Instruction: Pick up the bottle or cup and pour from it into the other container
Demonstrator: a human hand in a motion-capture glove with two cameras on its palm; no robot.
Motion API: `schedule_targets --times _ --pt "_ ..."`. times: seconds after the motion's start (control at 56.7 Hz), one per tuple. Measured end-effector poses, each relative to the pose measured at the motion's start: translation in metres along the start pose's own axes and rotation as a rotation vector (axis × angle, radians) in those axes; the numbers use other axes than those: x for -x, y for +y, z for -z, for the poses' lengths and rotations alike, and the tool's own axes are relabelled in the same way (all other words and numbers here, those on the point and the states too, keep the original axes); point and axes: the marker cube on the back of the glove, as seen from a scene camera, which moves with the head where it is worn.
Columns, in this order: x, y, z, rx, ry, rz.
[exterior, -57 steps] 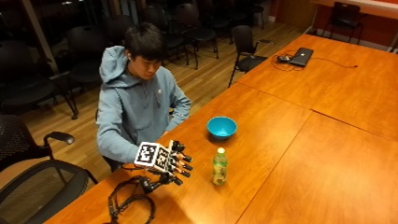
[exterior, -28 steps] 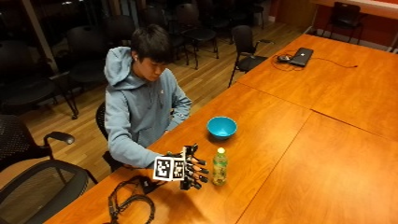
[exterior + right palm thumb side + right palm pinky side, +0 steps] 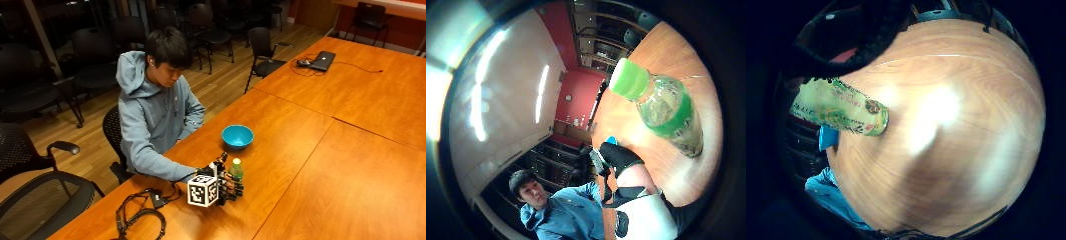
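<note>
A clear bottle [image 3: 235, 171] with a green cap and green label stands upright on the wooden table [image 3: 346, 165], just in front of a blue bowl [image 3: 237, 136]. My gloved right hand [image 3: 225, 188] is right beside the bottle's lower part and hides it in the outside view, fingers spread. In the thumb side palm view the bottle [image 3: 666, 112] is close, and the thumb [image 3: 618, 156] is apart from it. The little finger side palm view shows the bottle [image 3: 841, 107] with its base on the table and a gloved finger [image 3: 866, 45] arching beyond it. I cannot tell if any finger touches it.
A bundle of black cables [image 3: 143, 215] lies on the table behind the hand. A laptop [image 3: 323, 60] sits at the far end. Table seams run beside the bottle. Office chairs [image 3: 40, 170] stand along the table's near side.
The hand has slid along the table to the bottle and now sits against its lower part. The bottle and bowl have not moved.
</note>
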Motion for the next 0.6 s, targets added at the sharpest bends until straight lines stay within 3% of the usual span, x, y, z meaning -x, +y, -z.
schedule_targets --times 0.6 --pt "-0.006 -0.032 -0.055 -0.141 -0.282 -0.013"
